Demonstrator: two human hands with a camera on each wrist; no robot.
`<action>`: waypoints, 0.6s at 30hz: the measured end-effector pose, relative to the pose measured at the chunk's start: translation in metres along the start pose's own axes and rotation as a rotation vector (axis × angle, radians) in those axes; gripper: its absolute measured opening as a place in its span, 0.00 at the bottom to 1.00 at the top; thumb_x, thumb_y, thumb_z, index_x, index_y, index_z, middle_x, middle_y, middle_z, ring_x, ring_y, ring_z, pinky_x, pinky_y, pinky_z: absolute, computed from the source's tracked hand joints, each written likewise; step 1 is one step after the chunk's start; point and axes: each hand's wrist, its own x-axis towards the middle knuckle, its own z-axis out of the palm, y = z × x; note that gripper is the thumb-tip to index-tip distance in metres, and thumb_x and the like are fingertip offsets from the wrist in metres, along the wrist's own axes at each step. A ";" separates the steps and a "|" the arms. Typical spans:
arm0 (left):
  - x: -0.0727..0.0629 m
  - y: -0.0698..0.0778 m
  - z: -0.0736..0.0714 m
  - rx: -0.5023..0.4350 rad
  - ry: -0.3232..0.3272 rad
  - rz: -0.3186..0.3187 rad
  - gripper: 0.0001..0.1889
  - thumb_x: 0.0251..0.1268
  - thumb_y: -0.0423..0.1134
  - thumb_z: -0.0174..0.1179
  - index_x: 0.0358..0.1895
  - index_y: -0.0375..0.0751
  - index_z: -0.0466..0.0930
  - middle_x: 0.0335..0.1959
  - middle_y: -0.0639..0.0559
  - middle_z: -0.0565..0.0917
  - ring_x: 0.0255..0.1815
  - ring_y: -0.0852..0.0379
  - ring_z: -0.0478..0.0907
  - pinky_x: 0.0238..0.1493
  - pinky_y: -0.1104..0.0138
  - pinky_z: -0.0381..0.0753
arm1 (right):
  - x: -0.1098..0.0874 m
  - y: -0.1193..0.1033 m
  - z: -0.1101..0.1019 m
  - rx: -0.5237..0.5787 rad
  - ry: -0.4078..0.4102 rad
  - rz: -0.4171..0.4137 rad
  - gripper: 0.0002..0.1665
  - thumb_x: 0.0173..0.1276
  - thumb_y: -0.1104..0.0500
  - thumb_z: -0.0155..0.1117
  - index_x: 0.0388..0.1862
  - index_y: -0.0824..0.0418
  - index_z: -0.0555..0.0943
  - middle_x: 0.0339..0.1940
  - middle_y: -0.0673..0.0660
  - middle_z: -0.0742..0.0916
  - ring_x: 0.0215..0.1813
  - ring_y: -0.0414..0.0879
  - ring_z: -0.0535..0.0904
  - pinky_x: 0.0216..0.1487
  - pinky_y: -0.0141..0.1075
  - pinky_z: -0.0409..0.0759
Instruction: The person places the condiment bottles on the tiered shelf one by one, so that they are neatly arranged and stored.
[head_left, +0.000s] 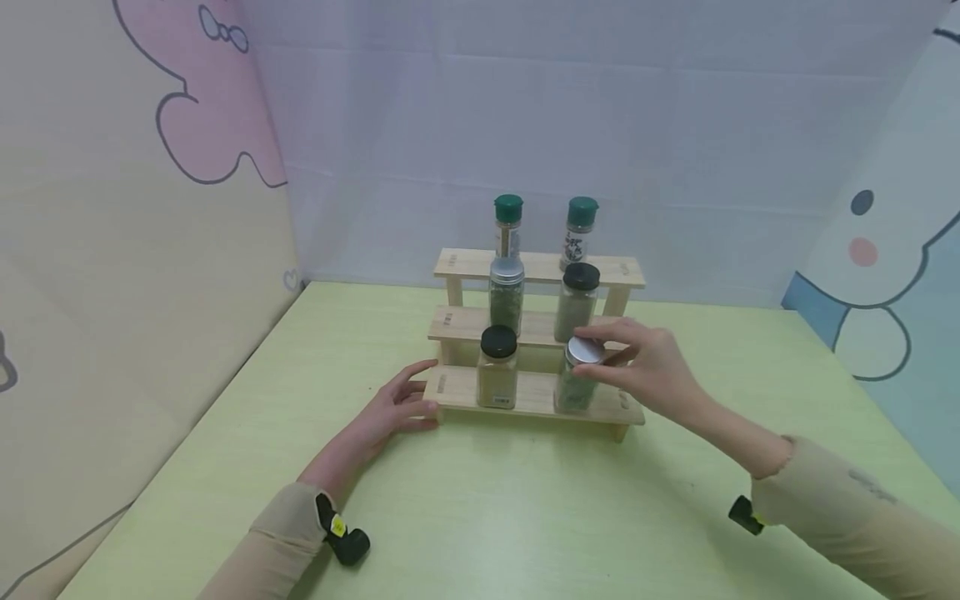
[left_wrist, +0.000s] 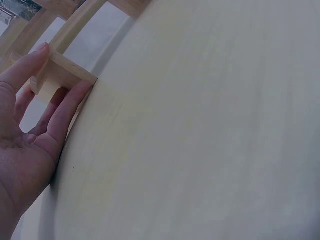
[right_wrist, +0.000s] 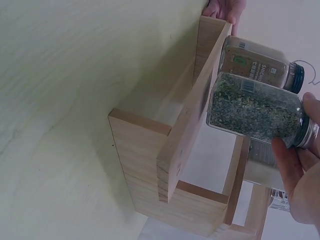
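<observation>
Placing step, I judge: your right hand [head_left: 645, 367] pinches the silver-lidded glass jar of green herbs [head_left: 579, 379] standing on the 3-tier pale wooden rack's [head_left: 532, 393] lowest step, left hand [head_left: 393, 408] spread steadying the rack's left end; next, release cleanly.

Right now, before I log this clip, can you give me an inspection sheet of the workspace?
Surface: pale green table, bare in front of the rack.
Job's things: three-step wooden rack; silver-lidded jar of green flakes on the bottom step.
Clutter: black-lidded jar on the bottom step; two more jars on the middle step; two green-capped bottles on the top step.
Hands: left hand rests against the rack's left end; right hand grips the silver-lidded jar at its lid.
Cables: nothing seen.
Surroundings: cartoon-printed backdrop panels on three sides.
</observation>
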 end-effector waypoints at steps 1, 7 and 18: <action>0.000 0.000 0.000 0.000 0.001 -0.001 0.38 0.67 0.35 0.62 0.76 0.62 0.57 0.71 0.37 0.65 0.59 0.50 0.77 0.57 0.53 0.84 | -0.001 0.000 0.001 0.005 -0.001 0.004 0.27 0.52 0.62 0.79 0.54 0.61 0.85 0.50 0.58 0.88 0.42 0.47 0.87 0.35 0.27 0.86; 0.000 0.001 0.000 0.002 0.002 -0.008 0.38 0.67 0.36 0.63 0.75 0.63 0.57 0.71 0.37 0.65 0.60 0.49 0.77 0.57 0.53 0.84 | -0.003 0.001 0.007 0.031 0.002 0.018 0.27 0.52 0.62 0.79 0.54 0.61 0.85 0.48 0.57 0.87 0.42 0.46 0.86 0.36 0.27 0.87; -0.003 0.003 0.002 0.001 -0.001 -0.004 0.38 0.67 0.35 0.63 0.75 0.63 0.56 0.71 0.38 0.64 0.60 0.49 0.76 0.57 0.53 0.84 | -0.004 0.008 0.010 0.064 -0.045 0.080 0.26 0.60 0.60 0.74 0.59 0.57 0.82 0.56 0.58 0.85 0.45 0.41 0.85 0.41 0.28 0.87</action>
